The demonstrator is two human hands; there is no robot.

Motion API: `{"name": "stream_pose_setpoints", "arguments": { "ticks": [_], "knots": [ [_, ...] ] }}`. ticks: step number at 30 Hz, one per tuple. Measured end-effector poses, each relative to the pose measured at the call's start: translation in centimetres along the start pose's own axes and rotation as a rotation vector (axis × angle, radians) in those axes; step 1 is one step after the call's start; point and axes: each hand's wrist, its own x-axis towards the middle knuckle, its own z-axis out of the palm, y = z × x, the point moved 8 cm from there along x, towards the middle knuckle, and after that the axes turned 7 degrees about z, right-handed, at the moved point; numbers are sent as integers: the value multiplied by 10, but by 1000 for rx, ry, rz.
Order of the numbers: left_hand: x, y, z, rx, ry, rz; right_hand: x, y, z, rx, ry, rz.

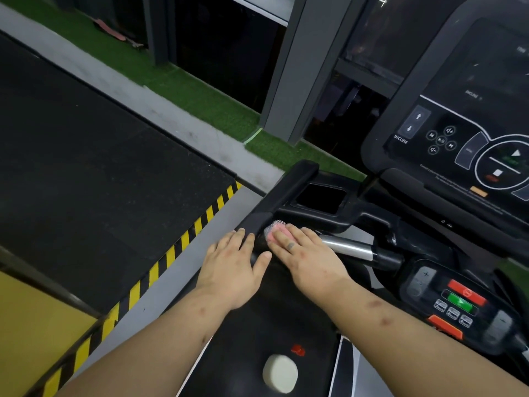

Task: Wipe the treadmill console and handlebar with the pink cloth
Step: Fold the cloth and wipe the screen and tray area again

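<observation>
The pink cloth point(274, 230) lies bunched on the black left handlebar point(282, 193) of the treadmill, mostly hidden under my right hand point(303, 257), whose straight fingers press it down. My left hand point(233, 266) rests flat on the same handlebar just left of the cloth, fingers straight. The black console point(463, 116) with its screen and buttons rises at the upper right. A silver grip bar point(347, 247) runs rightward from under my right hand.
A control pad point(455, 299) with red and green buttons sits at the lower right. A white round object point(280, 373) and a small red piece point(297, 350) lie below my arms. Yellow-black hazard tape point(171, 253), dark floor mat and green turf are to the left.
</observation>
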Motion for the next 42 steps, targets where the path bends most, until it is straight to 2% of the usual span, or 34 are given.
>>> {"name": "stream_pose_setpoints", "arguments": {
  "ticks": [6,11,17,28,37,42],
  "knots": [
    [2,-2,3,-22,-10,1,-14,18,4,5,-42,-40],
    [3,-3,6,-23,-2,-7,11,-5,1,56,-26,-77],
    [2,-2,4,-18,11,-3,22,-24,5,6,-19,-75],
    [0,1,0,-14,3,-13,-28,28,7,-17,-43,-103],
    [1,0,4,-7,10,-22,13,-16,1,-21,-11,-108],
    [1,2,0,10,8,-20,13,-17,6,-56,-20,-81]
  ]
}}
